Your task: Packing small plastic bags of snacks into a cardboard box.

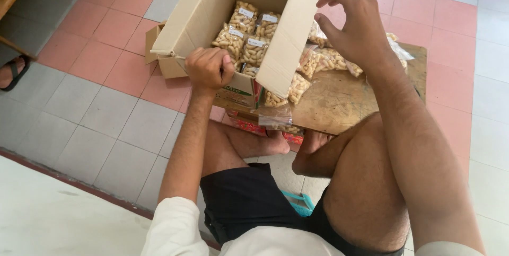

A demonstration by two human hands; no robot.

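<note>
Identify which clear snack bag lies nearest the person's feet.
The snack bag hanging over the wooden board's front edge, just above the feet; the other bags lie farther back or inside the cardboard box.

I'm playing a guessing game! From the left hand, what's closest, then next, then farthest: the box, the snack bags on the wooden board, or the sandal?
1. Cardboard box: left hand grips its edge.
2. Snack bags: to the right, on the wooden board.
3. Sandal: far left edge.

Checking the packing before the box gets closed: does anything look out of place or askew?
Yes. The cardboard box is tilted, tipped up by the left hand gripping its rim. Several snack bags lie loose on the wooden board outside it, one hanging over the board's edge.
</note>
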